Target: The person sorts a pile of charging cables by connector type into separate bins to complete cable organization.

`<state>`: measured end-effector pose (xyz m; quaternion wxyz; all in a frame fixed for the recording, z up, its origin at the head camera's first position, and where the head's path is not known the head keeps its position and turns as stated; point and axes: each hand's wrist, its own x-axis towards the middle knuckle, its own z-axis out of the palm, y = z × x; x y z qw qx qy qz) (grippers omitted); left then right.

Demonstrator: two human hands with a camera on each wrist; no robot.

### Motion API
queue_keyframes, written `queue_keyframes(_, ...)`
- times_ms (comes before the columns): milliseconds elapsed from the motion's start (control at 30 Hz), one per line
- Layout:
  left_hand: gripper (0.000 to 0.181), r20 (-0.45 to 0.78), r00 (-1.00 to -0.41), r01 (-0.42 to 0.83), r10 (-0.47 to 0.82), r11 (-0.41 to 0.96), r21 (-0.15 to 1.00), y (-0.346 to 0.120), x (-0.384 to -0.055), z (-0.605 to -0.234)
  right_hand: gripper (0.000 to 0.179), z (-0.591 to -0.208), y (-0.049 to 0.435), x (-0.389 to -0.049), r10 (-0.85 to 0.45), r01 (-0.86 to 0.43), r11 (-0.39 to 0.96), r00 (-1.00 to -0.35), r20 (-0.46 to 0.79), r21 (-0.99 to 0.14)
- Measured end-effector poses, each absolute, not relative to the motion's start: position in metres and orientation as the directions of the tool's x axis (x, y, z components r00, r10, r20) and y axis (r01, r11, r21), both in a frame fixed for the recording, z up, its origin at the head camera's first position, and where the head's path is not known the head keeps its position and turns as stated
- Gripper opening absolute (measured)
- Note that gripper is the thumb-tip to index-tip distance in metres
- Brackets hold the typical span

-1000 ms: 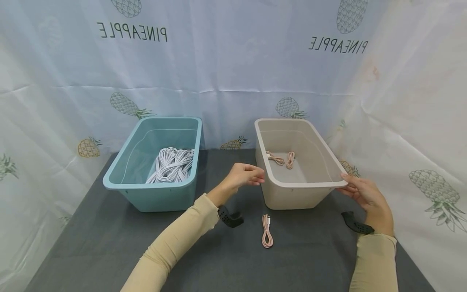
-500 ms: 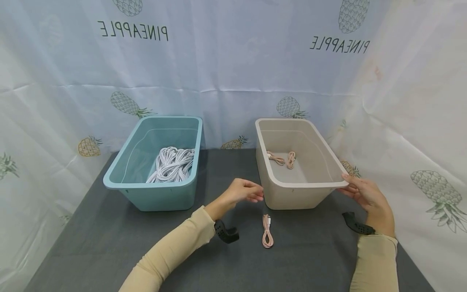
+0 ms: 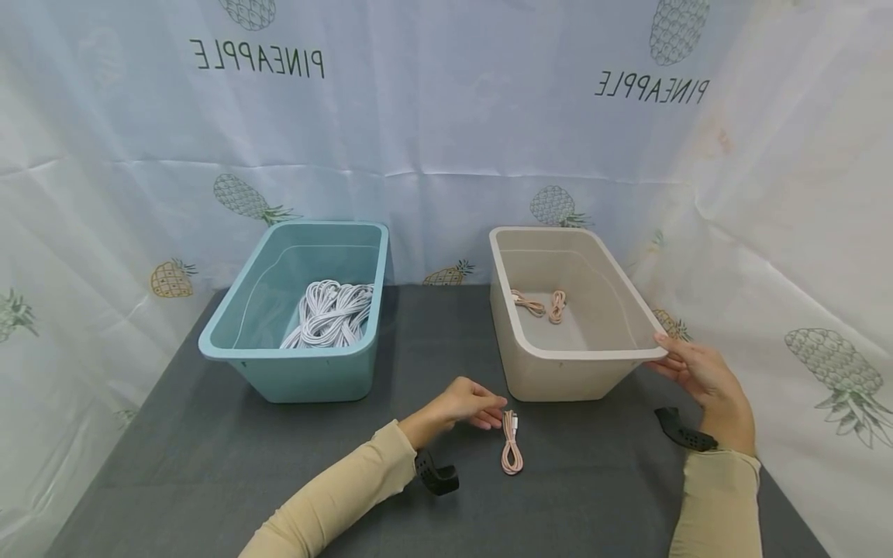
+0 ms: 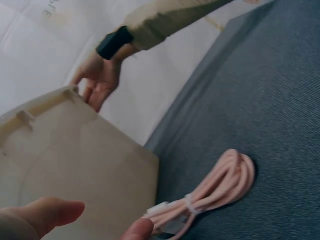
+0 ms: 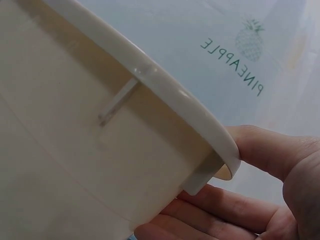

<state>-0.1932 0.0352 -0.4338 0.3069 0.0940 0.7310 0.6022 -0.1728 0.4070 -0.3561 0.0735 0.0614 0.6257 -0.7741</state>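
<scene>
A pink charging cable (image 3: 512,446), folded and tied in a bundle, lies on the dark table in front of a beige bin (image 3: 586,372). My left hand (image 3: 469,404) is just left of the cable's upper end. In the left wrist view its thumb (image 4: 62,212) and a fingertip (image 4: 140,229) are apart, the fingertip close to the cable (image 4: 220,187); whether it touches cannot be told. With my right hand (image 3: 701,372) I grip the beige bin's front right corner, thumb (image 5: 260,147) on the rim and fingers (image 5: 220,210) underneath. Two bundled pink cables lie inside that bin.
To the left stands a teal bin (image 3: 293,380) holding a pile of white cables (image 3: 331,314). A white curtain (image 3: 446,101) with pineapple prints hangs behind and on both sides of the dark table (image 3: 391,511).
My left hand has come down from beside the beige bin's left wall to the pink cable on the table. The right hand stays on the bin's corner.
</scene>
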Motion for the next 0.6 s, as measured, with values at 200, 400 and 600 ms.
queue_keyframes(200,0.027,-0.369,-0.781,-0.262,0.504,0.272,0.926,0.039,-0.188,-0.448,0.026,-0.357,0.408,-0.172,-0.034,0.201,-0.204,-0.98,-0.198,-0.958)
queue_keyframes(400,0.026,-0.381,-0.775,-0.27,0.503,0.282,0.921,0.043,-0.185,-0.455,0.026,-0.357,0.409,-0.173,-0.037,0.205,-0.192,-0.979,-0.201,-0.96)
queue_keyframes(600,0.022,-0.398,-0.786,-0.278,0.473,0.304,0.911,0.048,-0.184,-0.459,0.027,-0.358,0.408,-0.174,-0.035,0.209,-0.199,-0.978,-0.206,-0.958)
